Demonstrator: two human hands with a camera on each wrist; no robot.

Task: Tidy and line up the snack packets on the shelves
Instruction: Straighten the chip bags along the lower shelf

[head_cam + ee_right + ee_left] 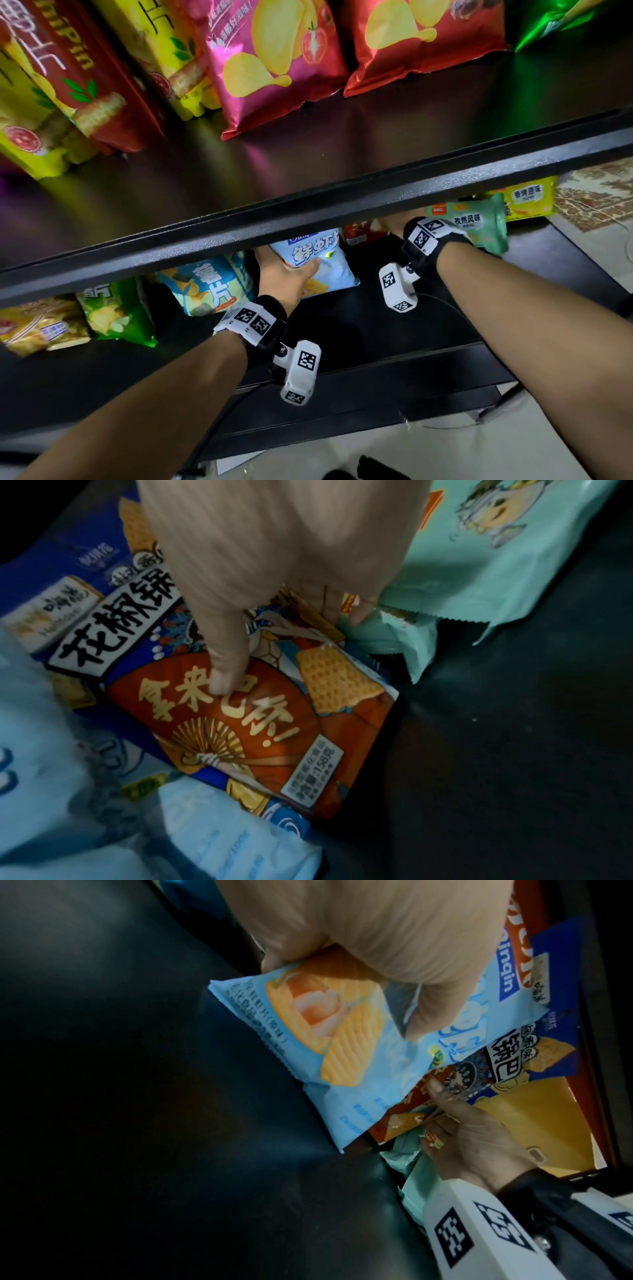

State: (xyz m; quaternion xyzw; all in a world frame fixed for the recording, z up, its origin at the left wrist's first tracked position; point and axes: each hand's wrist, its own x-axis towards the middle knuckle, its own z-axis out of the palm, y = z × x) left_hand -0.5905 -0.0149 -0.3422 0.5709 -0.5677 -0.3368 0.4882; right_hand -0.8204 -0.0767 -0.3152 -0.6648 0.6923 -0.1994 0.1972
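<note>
Black shelves, two of them, carry the packets. On the upper shelf (342, 144) seven packets show: two yellow and a dark red at the left, another yellow (171, 54), a pink one (270, 65), a red one (424, 37) and a green one (561, 20) at the far right edge. On the lower shelf (376, 325) the head view shows another seven: an orange-yellow packet (37, 325), a green packet (116, 315), a blue chip packet (205, 284), a pale blue packet (322, 263), a red-and-blue packet (359, 231) mostly hidden under the upper shelf's rim, a mint packet (479, 222) and a yellow packet (527, 198). The left hand (284, 277) grips the pale blue packet (342, 1074) at its left edge, thumb across the front and fingers curled behind it; this packet stands at the middle of the lower shelf, its lower edge on the board. The right hand (397, 222) reaches in under the rim between the pale blue and mint packets. In the right wrist view its fingers are fairly straight, one fingertip (222, 680) pressing the face of the red-and-blue packet (260, 723), which lies flat just beside the mint packet (479, 574), with the pale blue one overlapping its near corner.
</note>
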